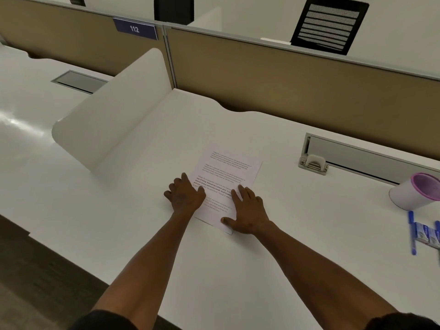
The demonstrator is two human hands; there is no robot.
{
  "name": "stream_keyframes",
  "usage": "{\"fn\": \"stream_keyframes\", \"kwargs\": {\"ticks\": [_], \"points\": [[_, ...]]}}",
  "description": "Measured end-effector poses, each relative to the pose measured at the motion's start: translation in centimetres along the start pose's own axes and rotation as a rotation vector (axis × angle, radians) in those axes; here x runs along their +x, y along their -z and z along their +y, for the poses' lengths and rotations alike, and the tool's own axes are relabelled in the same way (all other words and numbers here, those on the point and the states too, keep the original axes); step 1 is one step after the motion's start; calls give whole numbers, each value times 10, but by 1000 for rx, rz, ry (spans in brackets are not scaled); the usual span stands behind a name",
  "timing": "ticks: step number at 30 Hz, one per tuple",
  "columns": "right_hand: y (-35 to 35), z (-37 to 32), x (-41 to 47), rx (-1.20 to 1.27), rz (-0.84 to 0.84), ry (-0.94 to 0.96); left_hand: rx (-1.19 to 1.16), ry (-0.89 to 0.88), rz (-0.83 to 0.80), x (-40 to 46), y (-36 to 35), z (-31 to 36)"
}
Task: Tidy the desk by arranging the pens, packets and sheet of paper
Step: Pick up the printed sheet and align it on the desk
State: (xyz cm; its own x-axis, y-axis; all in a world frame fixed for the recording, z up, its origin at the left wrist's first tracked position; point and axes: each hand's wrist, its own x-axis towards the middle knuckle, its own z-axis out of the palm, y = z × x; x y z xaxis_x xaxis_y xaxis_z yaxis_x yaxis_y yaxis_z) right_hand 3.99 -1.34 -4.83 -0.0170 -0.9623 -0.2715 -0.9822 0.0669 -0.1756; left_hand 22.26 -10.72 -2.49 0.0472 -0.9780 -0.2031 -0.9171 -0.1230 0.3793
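Observation:
A printed sheet of paper (228, 172) lies flat in the middle of the white desk (262, 270). My left hand (185, 196) rests with spread fingers on the sheet's left edge. My right hand (248, 210) presses flat on its near right corner. At the far right, a blue pen (412, 232) lies beside small blue-and-white packets (427, 234), with a second pen (437, 228) partly cut off at the frame edge. A white cup with a pink rim (415, 192) lies tipped just behind them.
A white curved divider (112, 117) stands to the left. A tan partition (297, 82) runs along the back. A grey cable tray with a raised lid (357, 156) sits at the back right. The desk's front edge drops to dark floor (35, 270) at the left.

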Motion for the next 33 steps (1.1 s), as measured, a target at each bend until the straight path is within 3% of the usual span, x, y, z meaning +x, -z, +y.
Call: {"fn": "stream_keyframes", "kwargs": {"ticks": [8, 14, 20, 24, 29, 33], "points": [[-3, 1, 0, 11, 21, 6, -240, 24, -90, 19, 12, -2], [1, 2, 3, 32, -6, 15, -314, 20, 2, 11, 17, 0], [42, 20, 12, 247, 288, 2, -401, -28, 21, 15, 30, 6], [91, 58, 33, 397, 420, -131, -401, -106, -36, 21, 42, 14], [136, 108, 50, 501, 268, -243, -398, -238, -149, 23, 56, 33], [146, 139, 42, 789, 74, -268, -445, -287, -311, 24, 64, 51]]}}
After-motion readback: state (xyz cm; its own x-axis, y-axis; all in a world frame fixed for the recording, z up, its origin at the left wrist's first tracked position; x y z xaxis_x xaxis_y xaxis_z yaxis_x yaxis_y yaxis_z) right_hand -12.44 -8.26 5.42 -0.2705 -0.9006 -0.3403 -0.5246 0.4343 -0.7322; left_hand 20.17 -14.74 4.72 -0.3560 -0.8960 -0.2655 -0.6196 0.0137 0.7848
